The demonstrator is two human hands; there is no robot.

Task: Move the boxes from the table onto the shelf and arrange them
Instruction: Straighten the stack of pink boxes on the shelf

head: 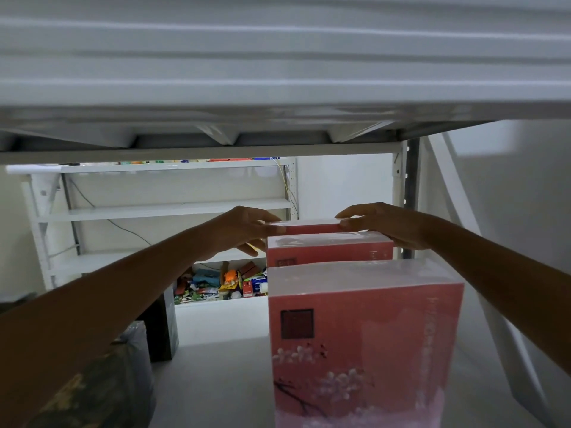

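Note:
Three pink boxes stand in a row, front to back, on the white shelf (pixel 216 366). The nearest pink box (pixel 364 344) has a dark square label and a blossom print. Behind it stands a second pink box (pixel 329 247). Only the top edge of the rear pink box (pixel 309 226) shows. My left hand (pixel 244 230) grips the rear box's left end, thumb on top and fingers down its side. My right hand (pixel 386 225) grips its right end, with the thumb on its near edge.
A dark box (pixel 162 329) and a patterned wrapped box (pixel 117 384) stand at the shelf's left. The upper shelf board (pixel 278 88) hangs low overhead. A steel upright (pixel 411 186) stands at the right. Behind is another white rack (pixel 173 208) with colourful clutter (pixel 222 282).

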